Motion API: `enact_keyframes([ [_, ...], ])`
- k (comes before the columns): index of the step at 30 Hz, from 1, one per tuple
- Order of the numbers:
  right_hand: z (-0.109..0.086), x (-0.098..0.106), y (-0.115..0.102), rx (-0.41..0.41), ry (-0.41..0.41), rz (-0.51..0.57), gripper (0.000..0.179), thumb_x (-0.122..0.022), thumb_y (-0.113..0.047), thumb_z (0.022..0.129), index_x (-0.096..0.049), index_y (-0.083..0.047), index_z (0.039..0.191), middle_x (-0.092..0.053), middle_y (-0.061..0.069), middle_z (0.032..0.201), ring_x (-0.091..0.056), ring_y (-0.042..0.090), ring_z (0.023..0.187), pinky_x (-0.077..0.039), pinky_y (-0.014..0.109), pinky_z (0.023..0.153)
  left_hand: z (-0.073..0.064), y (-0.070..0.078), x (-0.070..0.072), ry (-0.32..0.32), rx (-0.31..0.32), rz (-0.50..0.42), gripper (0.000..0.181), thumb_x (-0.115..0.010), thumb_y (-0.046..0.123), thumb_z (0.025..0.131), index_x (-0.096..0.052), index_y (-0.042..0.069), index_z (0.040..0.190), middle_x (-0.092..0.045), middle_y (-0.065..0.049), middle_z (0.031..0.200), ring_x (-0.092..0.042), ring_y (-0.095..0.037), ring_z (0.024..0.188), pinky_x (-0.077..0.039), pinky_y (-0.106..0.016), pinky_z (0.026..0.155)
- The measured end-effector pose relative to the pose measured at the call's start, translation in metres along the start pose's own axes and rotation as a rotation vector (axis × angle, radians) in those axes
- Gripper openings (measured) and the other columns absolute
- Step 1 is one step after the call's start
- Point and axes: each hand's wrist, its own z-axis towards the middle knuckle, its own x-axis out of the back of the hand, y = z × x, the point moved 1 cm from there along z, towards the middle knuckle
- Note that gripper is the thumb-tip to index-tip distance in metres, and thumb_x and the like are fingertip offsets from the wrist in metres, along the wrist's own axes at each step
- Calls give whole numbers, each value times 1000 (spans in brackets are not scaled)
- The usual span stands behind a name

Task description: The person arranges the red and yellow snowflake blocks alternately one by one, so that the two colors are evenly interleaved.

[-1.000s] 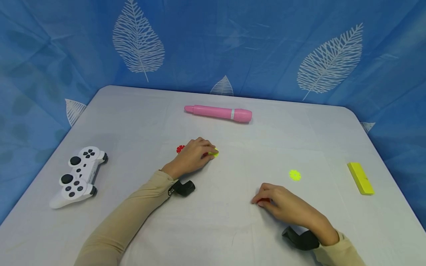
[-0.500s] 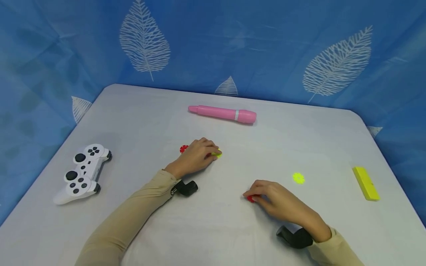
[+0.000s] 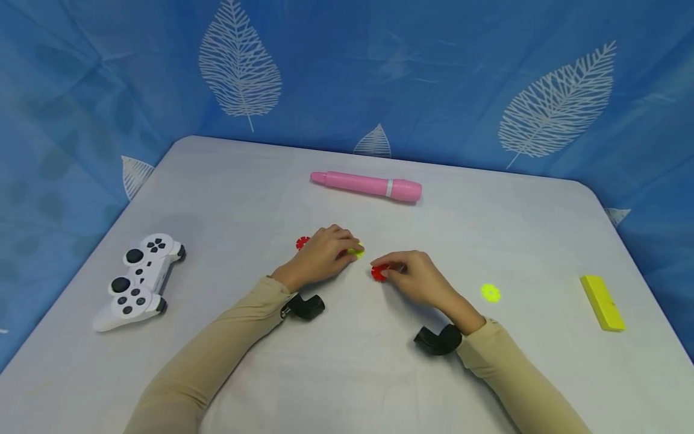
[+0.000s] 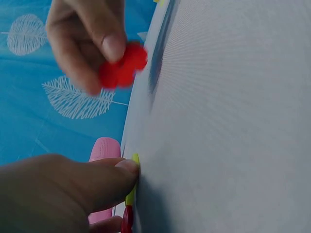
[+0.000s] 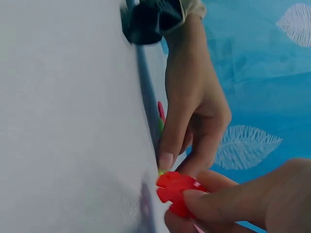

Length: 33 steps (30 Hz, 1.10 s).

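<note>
My right hand (image 3: 414, 277) pinches a red flower-shaped plastic disc (image 3: 378, 273) with notched edges, held just above the table in the head view. To its left, my left hand (image 3: 322, 256) holds a yellow flower-shaped disc (image 3: 358, 250) between thumb and fingers. Below that yellow disc, the left wrist view shows a red piece (image 4: 127, 221) against it; whether the two are joined is unclear. A small gap separates the right hand's disc from the left hand. Behind the left hand lies another red disc (image 3: 302, 242), partly covered by it.
A loose yellow disc (image 3: 490, 293) lies right of my right hand. A yellow block (image 3: 602, 302) sits near the right edge, a white game controller (image 3: 141, 283) at the left. Toward the back lies a pink microphone-shaped thing (image 3: 365, 185) on the white table (image 3: 325, 374).
My right hand has moved left and away from me with the red disc, close to the left hand. The left hand stays in place on the yellow disc. The view has shifted slightly.
</note>
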Motion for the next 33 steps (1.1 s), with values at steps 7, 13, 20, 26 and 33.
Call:
enact_keyframes([
  [7, 30, -5, 10, -37, 54, 117, 24, -59, -2, 83, -67, -10, 104, -68, 8, 101, -63, 19, 87, -50, 30, 73, 0, 0, 0, -2, 11, -7, 20, -64, 20, 84, -69, 17, 102, -66, 1, 104, -55, -18, 97, -44, -36, 80],
  [13, 42, -11, 15, -39, 94, 124, 23, -61, -4, 82, -65, -8, 104, -68, 11, 95, -65, 21, 86, -51, 30, 71, 0, 1, 1, -11, 19, -14, 20, -64, 20, 84, -69, 16, 103, -66, 0, 104, -55, -18, 98, -45, -37, 80],
  [20, 43, -11, 13, -45, 99, 52, 23, -63, -6, 82, -66, -7, 104, -67, 10, 93, -60, 18, 78, -47, 25, 64, -1, 2, 2, -24, 31, -18, 21, -64, 20, 84, -69, 15, 104, -66, 0, 105, -55, -18, 99, -44, -37, 81],
  [26, 42, -11, 14, -40, 103, 17, 22, -64, -8, 82, -67, -6, 103, -62, 10, 93, -57, 17, 77, -44, 24, 65, -1, 1, 1, -21, 32, -20, 20, -64, 21, 84, -69, 16, 103, -65, 0, 105, -54, -18, 99, -44, -37, 81],
  [33, 42, -13, 15, -6, 141, -15, 20, -63, -7, 81, -68, -6, 100, -60, 10, 91, -56, 17, 77, -43, 26, 67, -1, 1, 1, -22, 35, -16, 20, -63, 21, 85, -68, 16, 104, -65, 1, 106, -54, -17, 99, -44, -38, 83],
])
